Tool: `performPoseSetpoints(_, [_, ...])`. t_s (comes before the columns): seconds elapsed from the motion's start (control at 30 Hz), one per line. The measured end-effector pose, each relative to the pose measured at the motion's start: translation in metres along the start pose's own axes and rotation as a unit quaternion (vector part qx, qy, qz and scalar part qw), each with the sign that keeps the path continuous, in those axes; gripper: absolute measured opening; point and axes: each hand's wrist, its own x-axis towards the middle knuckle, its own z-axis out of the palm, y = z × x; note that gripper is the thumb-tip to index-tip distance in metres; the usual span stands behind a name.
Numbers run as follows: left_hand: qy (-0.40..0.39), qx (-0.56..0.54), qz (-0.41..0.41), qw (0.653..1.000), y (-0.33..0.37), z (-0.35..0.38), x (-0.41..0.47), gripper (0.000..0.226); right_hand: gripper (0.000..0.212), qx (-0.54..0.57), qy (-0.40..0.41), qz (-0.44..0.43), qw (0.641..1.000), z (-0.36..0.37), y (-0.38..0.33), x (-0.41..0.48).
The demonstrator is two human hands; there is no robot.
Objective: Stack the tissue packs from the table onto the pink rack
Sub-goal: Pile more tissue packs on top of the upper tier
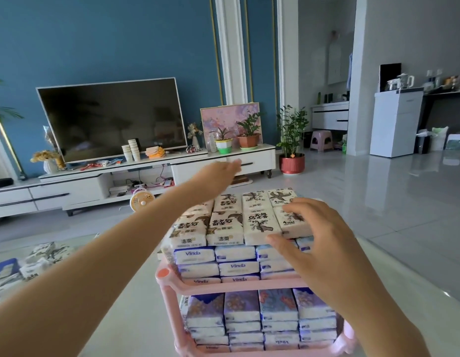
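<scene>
Progress: well advanced.
- Pink rack stands at 6 o'clock in the view, on the pale table.
- Lower shelf is packed tight with blue-and-purple packs, several layers deep.
- Upper shelf carries three layers of blue-striped packs, and above them a layer of white packs with black print, two rows deep, rising past the rack's rim.
- Left to do: a loose heap of tissue packs lies on the table at 8 o'clock, well apart from the rack. How many there are I cannot tell; they are blurred and cut off by the edge.

Hands:
- Left hand is stretched far forward, past the back-left of the top layer, towards 12 o'clock. Fingers are straight and close together, palm down, with nothing in them. It is motion-blurred, so contact with the packs is unclear.
- Right hand is over the near-right corner of the top layer, at 4 o'clock from the stack's middle. Fingers are spread wide and slightly bent, the thumb at the front edge of a white pack. It is carrying nothing.

Judgement: the pose reads as squaring or steadying the top layer.
</scene>
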Motion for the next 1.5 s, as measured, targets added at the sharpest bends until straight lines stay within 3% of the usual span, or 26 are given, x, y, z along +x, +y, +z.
performPoseSetpoints(0.13, [0.102, -0.146, -0.037, 0.983, -0.023, -0.040, -0.023, 0.045, 0.050, 0.030, 0.011, 0.010, 0.999, -0.005, 0.003, 0.000])
performPoseSetpoints(0.23, [0.102, -0.294, -0.136, 0.941, -0.053, -0.048, -0.051, 0.040, 0.049, 0.077, 0.041, 0.024, 0.996, -0.006, 0.005, 0.003])
performPoseSetpoints(0.33, [0.141, -0.319, -0.179, 0.920, -0.073, -0.037, -0.068, 0.037, 0.039, 0.168, 0.055, 0.079, 0.981, -0.007, 0.002, 0.008])
performPoseSetpoints(0.47, [0.129, -0.370, -0.165, 0.905, -0.072, -0.020, -0.082, 0.044, 0.018, 0.244, 0.071, 0.110, 0.961, -0.008, -0.003, 0.009])
performPoseSetpoints(0.53, [0.118, -0.397, -0.162, 0.896, -0.069, -0.015, -0.085, 0.047, 0.015, 0.250, 0.056, 0.164, 0.953, -0.007, 0.040, 0.016])
performPoseSetpoints(0.57, [0.113, -0.413, -0.160, 0.889, -0.068, -0.014, -0.086, 0.047, 0.028, 0.251, 0.011, 0.167, 0.954, -0.003, 0.066, 0.009])
performPoseSetpoints(0.63, [0.109, -0.440, -0.163, 0.876, -0.067, -0.011, -0.086, 0.048, 0.053, 0.224, -0.023, 0.193, 0.955, 0.027, 0.231, 0.020])
performPoseSetpoints(0.7, [0.100, -0.460, -0.168, 0.866, -0.069, -0.006, -0.085, 0.052, 0.035, 0.262, -0.027, 0.191, 0.946, 0.026, 0.278, 0.054])
performPoseSetpoints(0.77, [0.084, -0.491, -0.178, 0.849, -0.069, -0.003, -0.084, 0.059, 0.010, 0.305, -0.036, 0.242, 0.920, 0.007, 0.165, 0.065])
performPoseSetpoints(0.83, [0.048, -0.509, -0.177, 0.841, -0.071, -0.002, -0.083, 0.065, 0.013, 0.297, -0.075, 0.288, 0.907, 0.002, 0.073, 0.075])
performPoseSetpoints(0.9, [0.018, -0.501, -0.160, 0.850, -0.073, -0.001, -0.081, 0.066, 0.024, 0.316, -0.074, 0.296, 0.899, 0.001, 0.034, 0.079])
performPoseSetpoints(0.97, [-0.002, -0.477, -0.156, 0.865, -0.071, -0.001, -0.080, 0.066, 0.032, 0.327, -0.091, 0.289, 0.895, 0.002, 0.014, 0.078])
performPoseSetpoints(1.2, [-0.027, -0.411, -0.148, 0.899, -0.077, -0.005, -0.070, 0.066, 0.021, 0.240, -0.135, 0.288, 0.917, 0.003, -0.002, 0.074])
performPoseSetpoints(1.33, [-0.014, -0.350, -0.133, 0.927, -0.070, -0.003, -0.069, 0.067, 0.053, 0.209, -0.145, 0.290, 0.923, 0.005, 0.004, 0.074])
performPoseSetpoints(1.43, [-0.039, -0.314, -0.147, 0.937, -0.066, 0.002, -0.066, 0.090, 0.059, 0.199, -0.144, 0.288, 0.926, 0.006, 0.000, 0.074])
performPoseSetpoints(1.5, [-0.040, -0.283, -0.136, 0.949, -0.062, 0.005, -0.066, 0.089, 0.060, 0.193, -0.148, 0.293, 0.925, 0.006, -0.003, 0.074])
